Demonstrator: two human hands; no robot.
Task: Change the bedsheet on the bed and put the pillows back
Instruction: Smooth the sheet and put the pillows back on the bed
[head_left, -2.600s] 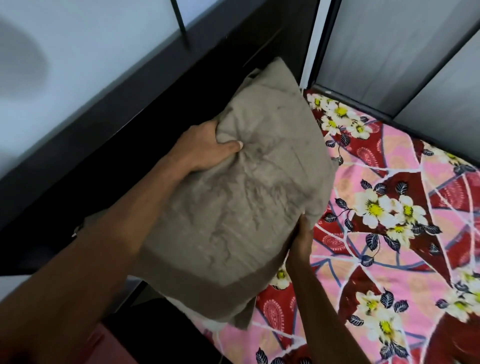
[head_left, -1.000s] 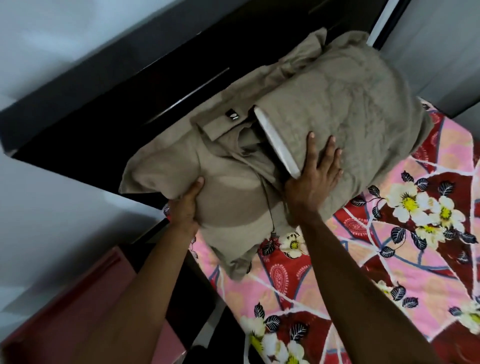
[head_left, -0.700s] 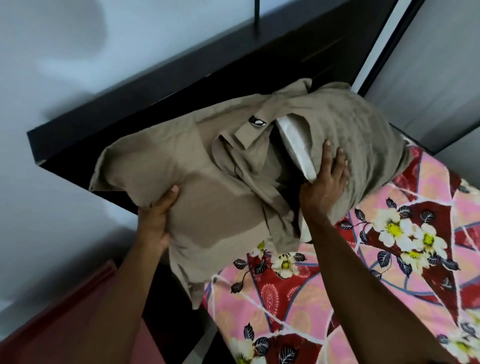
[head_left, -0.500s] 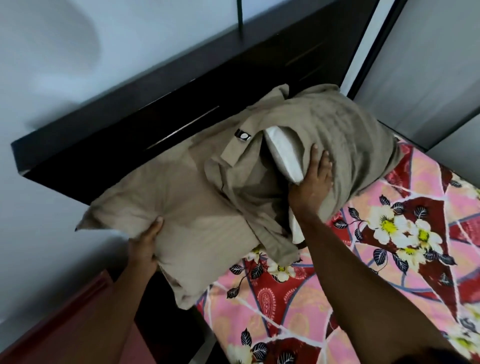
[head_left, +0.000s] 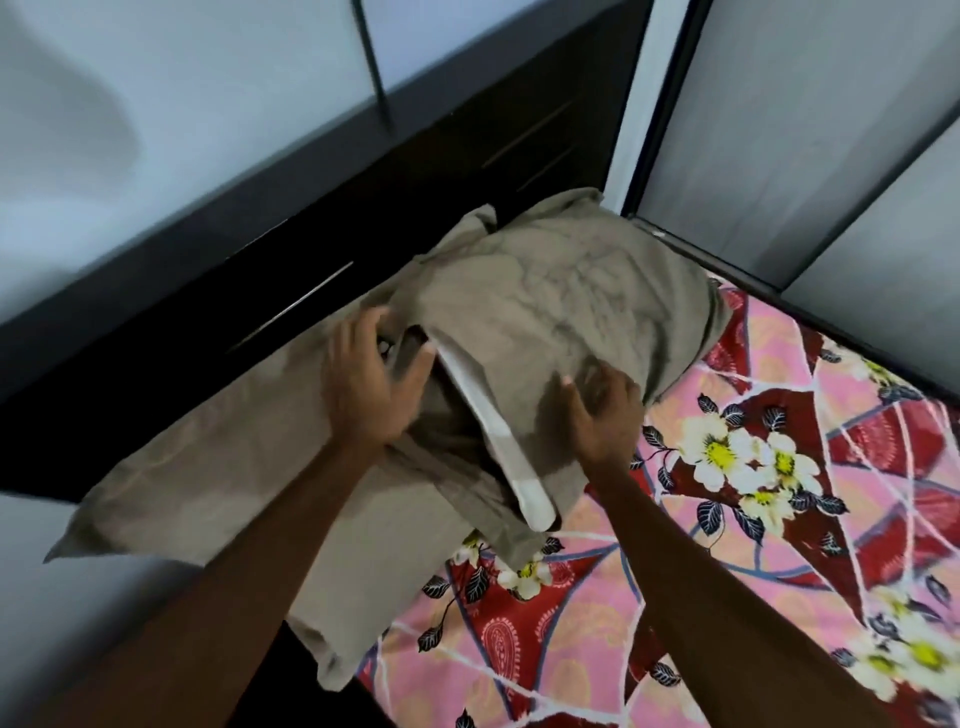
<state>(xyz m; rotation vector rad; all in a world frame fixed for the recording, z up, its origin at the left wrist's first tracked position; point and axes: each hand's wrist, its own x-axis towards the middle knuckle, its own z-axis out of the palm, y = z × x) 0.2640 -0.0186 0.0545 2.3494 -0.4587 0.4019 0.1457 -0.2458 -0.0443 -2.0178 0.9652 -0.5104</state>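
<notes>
Pillows are under both hands at the head of the bed. The left hand lies spread and flat, gripping nothing, on the loose folds where the two overlap. The right hand presses relaxed fingers into the near face of the upper pillow and also holds nothing. That one leans partly on the lower pillow and against the dark headboard. A white inner pillow shows at its open end. Beneath both lies the flowered bedsheet, already spread. The likely trouble is the lower pillow, whose left corner hangs past the bed's side, so a shove from the left hand could tip it off. Pressing on the upper one could also squeeze more white out of the open case.
</notes>
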